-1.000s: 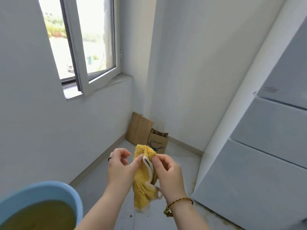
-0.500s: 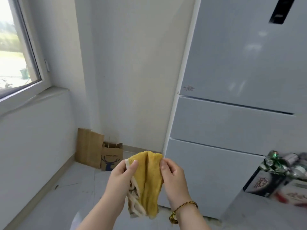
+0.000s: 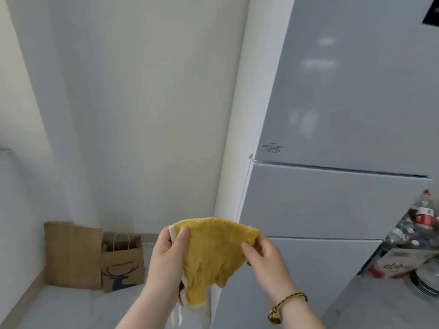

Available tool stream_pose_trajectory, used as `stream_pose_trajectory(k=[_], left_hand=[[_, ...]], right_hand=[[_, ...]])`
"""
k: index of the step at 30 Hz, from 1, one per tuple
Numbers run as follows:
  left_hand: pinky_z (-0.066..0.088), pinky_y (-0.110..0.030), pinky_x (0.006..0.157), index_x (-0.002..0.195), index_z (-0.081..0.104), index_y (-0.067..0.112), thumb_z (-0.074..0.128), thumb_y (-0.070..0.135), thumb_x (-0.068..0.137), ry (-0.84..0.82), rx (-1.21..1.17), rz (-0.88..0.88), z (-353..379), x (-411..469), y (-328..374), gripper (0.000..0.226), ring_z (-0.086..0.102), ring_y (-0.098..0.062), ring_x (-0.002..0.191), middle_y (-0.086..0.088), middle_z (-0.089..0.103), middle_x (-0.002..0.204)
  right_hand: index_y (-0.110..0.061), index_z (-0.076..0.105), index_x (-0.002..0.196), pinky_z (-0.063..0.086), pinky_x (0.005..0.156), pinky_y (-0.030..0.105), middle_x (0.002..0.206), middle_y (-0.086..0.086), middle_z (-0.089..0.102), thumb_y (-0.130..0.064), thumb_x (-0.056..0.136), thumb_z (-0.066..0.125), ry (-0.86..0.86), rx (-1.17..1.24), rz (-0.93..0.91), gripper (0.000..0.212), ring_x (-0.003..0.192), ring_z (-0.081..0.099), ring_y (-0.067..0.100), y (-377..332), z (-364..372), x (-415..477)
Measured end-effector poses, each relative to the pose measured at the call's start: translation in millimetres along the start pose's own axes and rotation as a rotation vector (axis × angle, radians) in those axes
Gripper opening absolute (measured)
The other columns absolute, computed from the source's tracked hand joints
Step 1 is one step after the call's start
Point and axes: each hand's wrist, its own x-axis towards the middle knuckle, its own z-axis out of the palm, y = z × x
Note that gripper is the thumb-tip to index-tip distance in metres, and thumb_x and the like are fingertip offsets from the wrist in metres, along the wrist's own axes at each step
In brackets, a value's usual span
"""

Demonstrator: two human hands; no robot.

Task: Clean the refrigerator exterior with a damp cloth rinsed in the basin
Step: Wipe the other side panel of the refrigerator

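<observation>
I hold the yellow cloth (image 3: 213,252) spread, left hand (image 3: 166,257) and right hand (image 3: 266,262) pinching its corners before the refrigerator (image 3: 332,138).

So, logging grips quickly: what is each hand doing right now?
Left hand: pinches the yellow cloth at its left corner.
Right hand: pinches the cloth's right corner.

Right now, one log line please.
left hand: pinches cloth | right hand: pinches cloth | cloth: spread between hands | refrigerator: ahead right
</observation>
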Motion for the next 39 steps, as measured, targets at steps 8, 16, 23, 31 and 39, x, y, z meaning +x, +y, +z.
stream_pose_trajectory(k=[8,16,23,31,39], left_hand=[[0.051,-0.038,0.07,0.088,0.062,0.011,0.066,0.031,0.064,-0.359,-0.047,-0.014,19.5,113.0,24.7,0.032,0.063,-0.02,0.071,-0.005,0.068,0.071],[0.051,-0.018,0.052,0.087,0.059,0.006,0.068,0.033,0.04,-0.541,-0.149,0.047,66.6,191.9,33.2,0.054,0.062,-0.012,0.054,-0.005,0.065,0.059],[0.053,-0.027,0.074,0.077,0.071,0.022,0.065,0.046,0.042,-0.672,-0.075,0.219,108.9,246.9,52.6,0.042,0.061,-0.021,0.075,-0.004,0.069,0.071],[0.049,-0.014,0.075,0.079,0.07,0.042,0.036,0.056,0.071,-0.873,-0.085,0.503,163.7,291.2,92.2,0.038,0.064,-0.002,0.089,0.012,0.07,0.094],[0.021,0.004,0.092,0.103,0.044,0.056,0.039,0.056,0.069,-0.924,0.052,0.853,213.3,356.1,116.5,0.034,0.025,0.03,0.112,0.04,0.035,0.121]], right_hand=[[-0.035,0.061,0.078,0.036,0.043,0.01,0.045,-0.007,0.05,-0.029,0.087,0.056,0.661,-0.05,-0.168,0.012,0.043,0.043,0.011,-23.5,26.4,76.9],[-0.028,0.06,0.102,0.04,0.082,0.003,0.105,-0.032,0.054,-0.02,0.08,0.047,1.037,-0.228,-0.8,0.027,0.097,0.054,-0.009,-54.9,20.8,152.7],[-0.014,0.056,0.105,0.044,0.086,0.013,0.117,0.0,0.04,-0.004,0.083,0.046,1.226,-0.392,-1.046,0.027,0.089,0.055,0.02,-99.0,-0.8,205.9],[-0.016,0.055,0.118,0.041,0.088,0.007,0.117,-0.022,0.039,-0.021,0.091,0.05,1.457,-0.556,-1.101,0.027,0.097,0.049,-0.009,-128.3,-18.3,241.6],[-0.032,0.018,0.143,0.027,0.104,0.052,0.148,-0.022,0.021,-0.057,0.087,0.042,1.557,-1.015,-0.863,0.066,0.138,0.025,0.012,-110.0,4.6,252.5]])
